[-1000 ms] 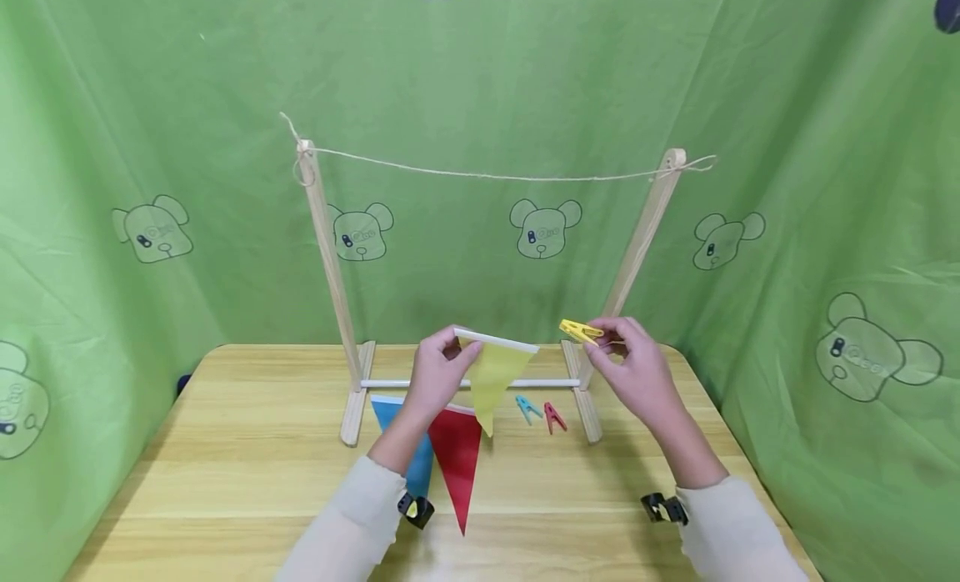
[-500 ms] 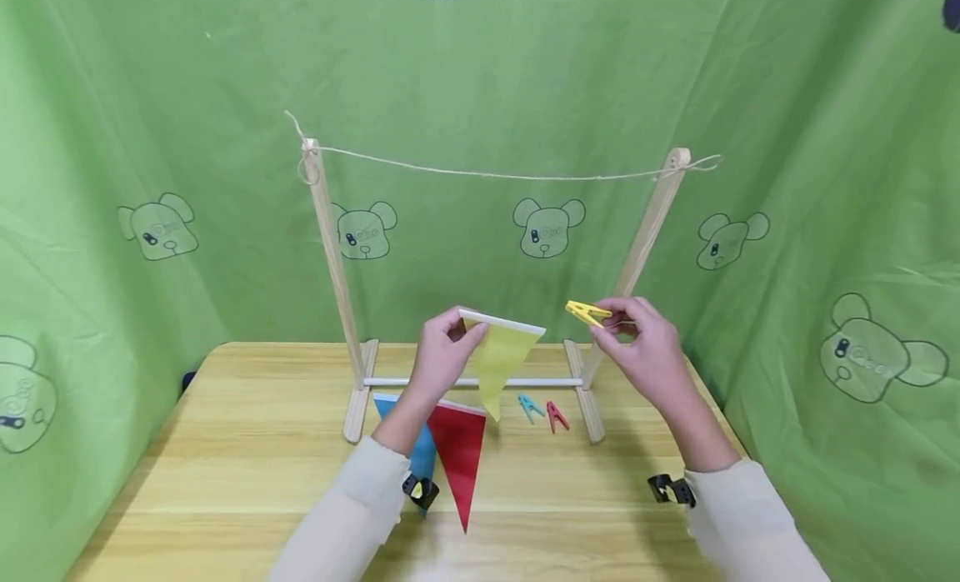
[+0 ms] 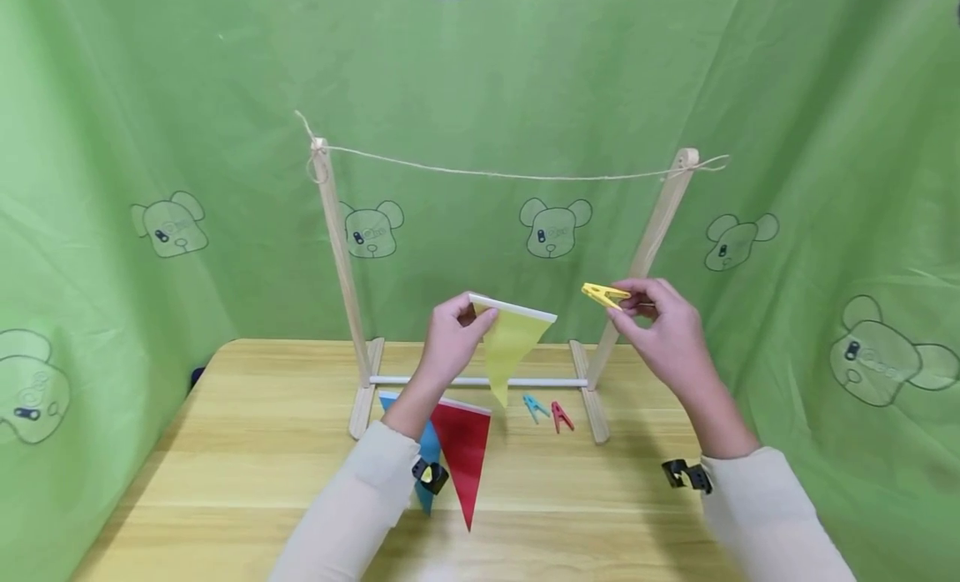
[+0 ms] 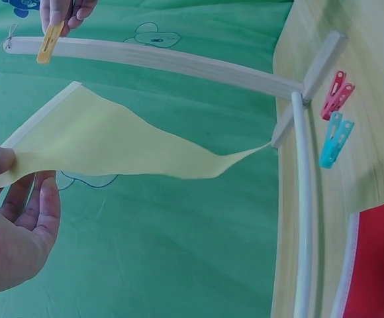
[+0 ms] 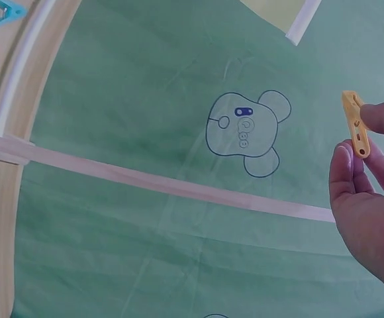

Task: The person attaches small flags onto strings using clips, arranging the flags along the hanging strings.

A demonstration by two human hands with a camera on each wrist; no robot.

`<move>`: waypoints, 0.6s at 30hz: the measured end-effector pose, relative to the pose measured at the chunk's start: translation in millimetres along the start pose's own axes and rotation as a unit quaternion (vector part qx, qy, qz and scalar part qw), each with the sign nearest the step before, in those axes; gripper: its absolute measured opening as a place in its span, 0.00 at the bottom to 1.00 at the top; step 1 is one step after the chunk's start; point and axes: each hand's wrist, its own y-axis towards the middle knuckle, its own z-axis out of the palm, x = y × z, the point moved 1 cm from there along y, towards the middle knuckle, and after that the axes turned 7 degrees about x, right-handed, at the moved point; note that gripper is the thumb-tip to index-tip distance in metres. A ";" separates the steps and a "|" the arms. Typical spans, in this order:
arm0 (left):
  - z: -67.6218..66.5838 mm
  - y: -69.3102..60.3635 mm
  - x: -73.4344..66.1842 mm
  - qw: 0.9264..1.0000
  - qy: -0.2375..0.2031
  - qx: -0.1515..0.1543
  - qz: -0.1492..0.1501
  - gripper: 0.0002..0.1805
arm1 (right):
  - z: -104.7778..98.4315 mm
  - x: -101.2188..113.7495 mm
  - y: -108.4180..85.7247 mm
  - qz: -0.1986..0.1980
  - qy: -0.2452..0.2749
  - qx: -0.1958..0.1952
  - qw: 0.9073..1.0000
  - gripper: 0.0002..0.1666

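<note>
My left hand (image 3: 454, 336) pinches a yellow triangular pennant (image 3: 512, 340) by the left end of its white top band, between thumb and fingers. The pennant hangs point down in the air, in front of the rack's lower bar. To its right, my right hand (image 3: 667, 328) pinches a yellow clothespin (image 3: 604, 295), whose free end points left toward the pennant without touching it. In the right wrist view the clothespin (image 5: 355, 124) sits between thumb and fingertips. Above both hands a thin string (image 3: 495, 175) runs between two wooden posts.
On the table (image 3: 225, 449) a red pennant (image 3: 463, 449) partly overlaps a blue pennant (image 3: 430, 449) below my left forearm. A blue clothespin (image 3: 536, 408) and a red clothespin (image 3: 561, 416) lie near the right foot of the wooden rack (image 3: 651, 232). Green cloth surrounds the table.
Both hands have risen and shifted slightly right, carrying the yellow pennant and the yellow clothespin up off the table toward the string. The holds look the same, and the things on the table stay put.
</note>
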 end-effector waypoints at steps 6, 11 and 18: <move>1.9 7.2 -4.3 1.000 0.002 -0.003 0.003 0.08 | -7.5 3.2 5.8 -0.001 0.005 -0.007 1.000 0.19; 4.1 11.4 -7.8 1.000 -0.005 -0.001 0.003 0.06 | -12.8 8.0 10.2 -0.001 0.007 -0.003 1.000 0.19; 8.4 18.9 -12.6 1.000 -0.024 -0.003 0.007 0.07 | -19.2 12.8 17.8 -0.006 0.006 -0.010 1.000 0.19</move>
